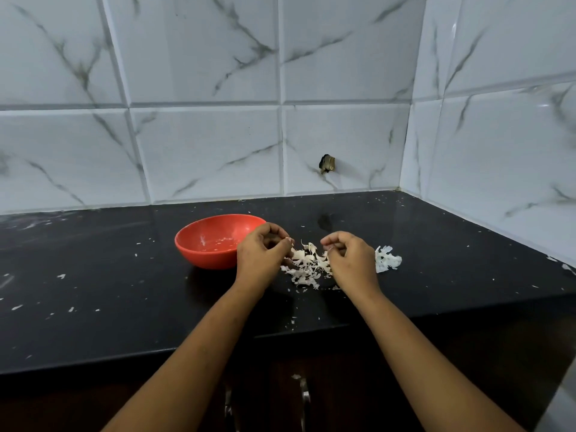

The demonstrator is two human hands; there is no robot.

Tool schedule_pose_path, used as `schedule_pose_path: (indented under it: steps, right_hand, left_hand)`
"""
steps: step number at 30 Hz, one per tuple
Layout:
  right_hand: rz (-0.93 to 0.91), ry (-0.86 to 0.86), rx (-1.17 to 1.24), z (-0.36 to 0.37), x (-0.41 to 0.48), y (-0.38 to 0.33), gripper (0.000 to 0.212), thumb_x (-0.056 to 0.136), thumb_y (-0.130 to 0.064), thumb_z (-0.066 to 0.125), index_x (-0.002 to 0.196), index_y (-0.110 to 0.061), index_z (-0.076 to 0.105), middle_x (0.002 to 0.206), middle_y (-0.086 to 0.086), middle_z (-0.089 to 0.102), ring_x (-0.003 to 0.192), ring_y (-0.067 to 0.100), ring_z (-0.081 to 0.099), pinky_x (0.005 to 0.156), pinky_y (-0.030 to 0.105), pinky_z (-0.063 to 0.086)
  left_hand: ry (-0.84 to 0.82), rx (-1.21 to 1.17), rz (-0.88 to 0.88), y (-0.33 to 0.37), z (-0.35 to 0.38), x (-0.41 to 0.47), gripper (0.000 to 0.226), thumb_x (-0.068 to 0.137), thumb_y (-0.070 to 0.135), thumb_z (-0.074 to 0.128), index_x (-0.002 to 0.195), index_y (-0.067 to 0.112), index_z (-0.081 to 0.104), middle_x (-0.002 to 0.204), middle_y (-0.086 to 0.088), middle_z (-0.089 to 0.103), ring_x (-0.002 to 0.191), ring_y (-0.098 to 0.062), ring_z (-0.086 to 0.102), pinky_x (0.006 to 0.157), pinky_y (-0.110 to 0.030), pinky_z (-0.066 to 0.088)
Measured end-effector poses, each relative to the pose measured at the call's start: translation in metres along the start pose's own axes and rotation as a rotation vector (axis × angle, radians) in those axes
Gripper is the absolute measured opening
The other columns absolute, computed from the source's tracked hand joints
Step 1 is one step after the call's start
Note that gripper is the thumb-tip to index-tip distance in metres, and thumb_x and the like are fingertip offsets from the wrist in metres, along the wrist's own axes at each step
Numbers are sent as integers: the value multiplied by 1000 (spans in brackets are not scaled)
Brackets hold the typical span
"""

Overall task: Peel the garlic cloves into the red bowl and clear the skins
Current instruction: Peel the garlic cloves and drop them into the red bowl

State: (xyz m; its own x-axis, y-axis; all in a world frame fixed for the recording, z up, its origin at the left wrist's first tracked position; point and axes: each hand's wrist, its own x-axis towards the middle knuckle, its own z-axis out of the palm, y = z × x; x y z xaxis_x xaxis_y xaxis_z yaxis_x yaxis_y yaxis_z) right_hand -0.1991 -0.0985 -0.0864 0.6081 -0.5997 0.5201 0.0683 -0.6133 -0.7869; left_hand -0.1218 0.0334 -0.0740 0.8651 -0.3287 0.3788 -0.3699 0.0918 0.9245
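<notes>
A red bowl (212,244) stands on the black counter (93,275), with pale bits lying in its bottom. Just right of the bowl, my left hand (260,252) has its fingers curled and pinches a small white piece of garlic at its fingertips. My right hand (350,255) is a short way to the right, also curled, pinching a scrap of skin. Between the two hands lies a loose pile of garlic skins (307,266). I cannot tell if the left piece is a clove or skin.
A second clump of white skin (386,259) lies right of my right hand. Small flakes are scattered across the counter. Marble-tiled walls close off the back and right. The counter's front edge (218,347) is near me, with cabinet handles (304,397) below.
</notes>
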Motion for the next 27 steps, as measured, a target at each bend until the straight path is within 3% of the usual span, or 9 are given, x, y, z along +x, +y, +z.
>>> schedule_pose_path:
  steps: [4, 8, 9, 12, 14, 19, 22, 25, 27]
  right_hand:
    - [72, -54, 18, -1, 11, 0, 27, 88, 6, 52, 89, -11, 72, 76, -10, 63, 70, -3, 57, 56, 0, 40]
    - [26, -207, -115, 8, 25, -4, 29, 90, 4, 50, 92, -15, 73, 93, 0, 71, 77, 0, 60, 62, 1, 42]
    - [-7, -267, -179, 11, 28, -5, 31, 91, 3, 50, 96, -16, 73, 100, 1, 71, 84, 4, 63, 70, 4, 45]
    - [-107, -428, -491, 17, 33, -10, 29, 94, -7, 51, 109, -22, 71, 115, -2, 68, 104, 15, 63, 94, 34, 50]
    - [-152, -468, -653, 19, 35, -11, 28, 96, -12, 52, 115, -25, 68, 117, -4, 68, 108, 17, 62, 97, 38, 47]
    - [-154, -467, -690, 22, 37, -6, 37, 93, -3, 50, 122, -23, 63, 106, -2, 69, 97, 15, 65, 90, 35, 50]
    - [-124, -448, -639, 24, 38, -2, 32, 93, -1, 51, 114, -20, 66, 96, -3, 69, 90, 14, 66, 83, 34, 54]
    - [-44, -415, -572, 23, 42, 2, 22, 94, -7, 54, 101, -20, 70, 99, -1, 68, 88, 15, 66, 80, 31, 54]
    - [-3, -374, -479, 21, 44, 3, 20, 94, -9, 56, 94, -22, 71, 96, -1, 69, 80, 12, 65, 70, 24, 52]
  left_hand:
    - [52, 293, 117, 25, -22, 16, 11, 86, 8, 67, 83, 19, 67, 76, 0, 69, 57, -7, 61, 57, -20, 53]
    - [96, 592, 117, 38, -56, 44, 6, 81, 22, 73, 80, 27, 69, 78, 6, 69, 75, -13, 65, 77, -27, 51]
    - [91, 682, 77, 37, -64, 49, 4, 80, 24, 73, 81, 27, 70, 79, 5, 68, 79, -15, 64, 79, -28, 50]
    - [36, 935, -56, 31, -84, 60, 7, 78, 28, 75, 83, 27, 71, 84, 3, 65, 88, -17, 62, 80, -32, 50]
    - [-57, 1052, -121, 26, -89, 65, 7, 76, 27, 76, 81, 27, 72, 82, 2, 66, 88, -19, 64, 80, -34, 52]
    - [-179, 1115, -186, 16, -92, 75, 15, 73, 20, 78, 67, 29, 68, 84, 2, 70, 75, -17, 66, 81, -37, 56]
    - [-251, 1121, -175, 14, -92, 80, 12, 76, 17, 77, 75, 27, 71, 72, 7, 64, 63, -9, 60, 75, -28, 54]
    - [-197, 1070, -153, 14, -92, 80, 20, 78, 11, 72, 70, 29, 69, 76, 6, 68, 61, -12, 67, 77, -30, 56]
    - [-126, 1014, -111, 16, -91, 78, 27, 78, 8, 67, 65, 31, 65, 84, 4, 70, 69, -16, 69, 80, -36, 57]
